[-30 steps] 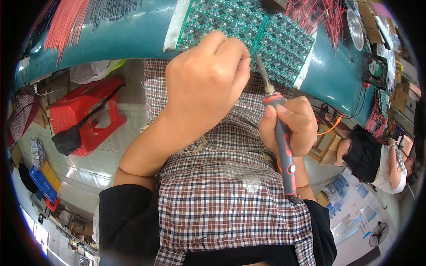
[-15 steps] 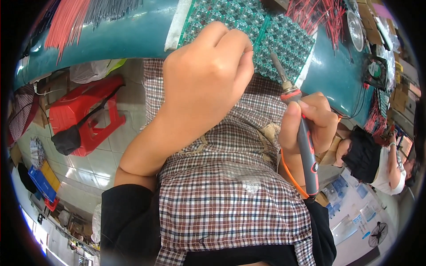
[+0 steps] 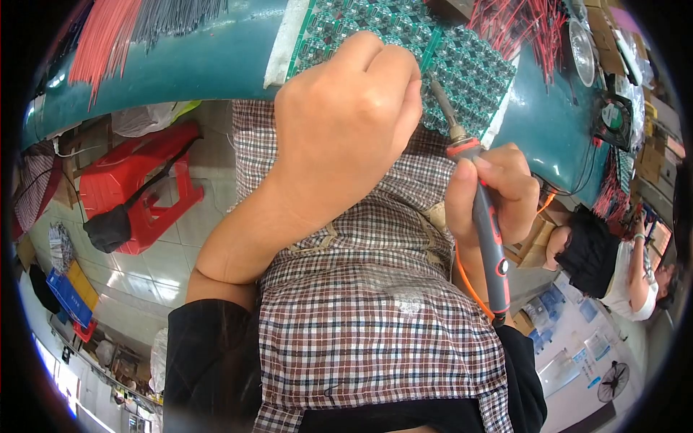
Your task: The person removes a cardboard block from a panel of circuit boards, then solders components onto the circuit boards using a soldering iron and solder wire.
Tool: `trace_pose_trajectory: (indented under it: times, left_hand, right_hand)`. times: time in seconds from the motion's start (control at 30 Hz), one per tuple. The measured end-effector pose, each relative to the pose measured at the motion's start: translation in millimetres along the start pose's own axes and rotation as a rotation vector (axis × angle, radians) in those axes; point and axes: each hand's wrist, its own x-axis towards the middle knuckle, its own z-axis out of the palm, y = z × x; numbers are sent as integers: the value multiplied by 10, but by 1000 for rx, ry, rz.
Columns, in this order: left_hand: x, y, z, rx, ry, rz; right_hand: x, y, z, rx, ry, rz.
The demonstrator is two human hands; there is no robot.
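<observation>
Soldering iron (image 3: 491,245) and left hand (image 3: 350,119) have edged closer together; the right hand (image 3: 510,193) clamps the iron. Whether the left hand pinches anything over the circuit boards (image 3: 473,72) on the table (image 3: 195,68), I can't tell; one slip with the iron, if hot, could burn it

The bench (image 3: 224,68) has a glossy blue-green top. Toward its left lie long red wires (image 3: 105,40), with grey wires (image 3: 177,16) just beside them. Near the middle, a pale slab (image 3: 282,58) lies at the near edge, bearing green circuit boards (image 3: 473,72). By the slab's far right corner, more red strands (image 3: 534,29) spread loosely.
</observation>
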Motion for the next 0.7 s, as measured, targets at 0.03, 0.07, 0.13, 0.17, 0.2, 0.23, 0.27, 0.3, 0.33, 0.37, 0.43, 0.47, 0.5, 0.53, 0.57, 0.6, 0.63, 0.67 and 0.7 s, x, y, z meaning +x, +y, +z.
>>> trace_pose_trajectory:
  times: [0.03,0.07,0.13,0.17,0.2,0.23,0.27,0.3,0.33,0.37,0.43,0.47,0.5,0.53,0.57,0.6,0.63,0.67,0.7]
  left_hand:
    - [1,-1,5,5,3,7]
    - [-1,-4,9,5,2,6]
    - [-4,-8,15,12,0,7]
    - [-6,-10,14,12,0,6]
    - [-7,-11,12,14,-2,4]
    - [-9,-12,10,15,-5,3]
    - [-9,-13,12,14,-5,4]
    - [-11,-13,16,6,-6,1]
    - [-12,-13,18,-2,-8,-1]
    - [-9,-10,10,-1,-7,-1]
    - [2,-3,-10,-24,12,1]
    - [4,-2,-20,-24,13,0]
    - [8,-2,-31,-46,32,-1]
    - [13,-4,-43,-67,51,-2]
    - [19,-9,-51,-67,51,-1]
    - [27,-15,-59,-45,53,8]
    - [33,-20,-63,-24,55,17]
    - [50,-12,-59,-25,56,18]
    - [69,6,-43,-15,46,-1]
  right_hand:
    - [-8,-13,3,-22,-12,5]
    - [-17,-26,9,-42,-23,10]
    - [-24,-55,21,-65,-38,12]
    - [-27,-71,26,-87,-53,13]
    - [-27,-86,26,-99,-61,24]
    - [-5,-88,31,-99,-61,23]
    - [30,-88,35,-115,-87,7]
    - [49,-87,36,-132,-112,-10]
    - [49,-84,28,-133,-111,-11]
    - [50,-81,17,-125,-103,-11]
    - [54,-75,-24,-116,-95,-13]
    - [59,-76,-64,-68,-49,-9]
    - [65,-70,-97,-21,-4,-6]
    - [72,-55,-117,-3,8,-8]
    - [79,-50,-118,-3,9,-8]
    - [90,-48,-119,0,13,18]
    - [96,-42,-115,4,17,45]
    - [88,-17,-89,27,52,64]
    - [88,-18,-87,26,52,64]
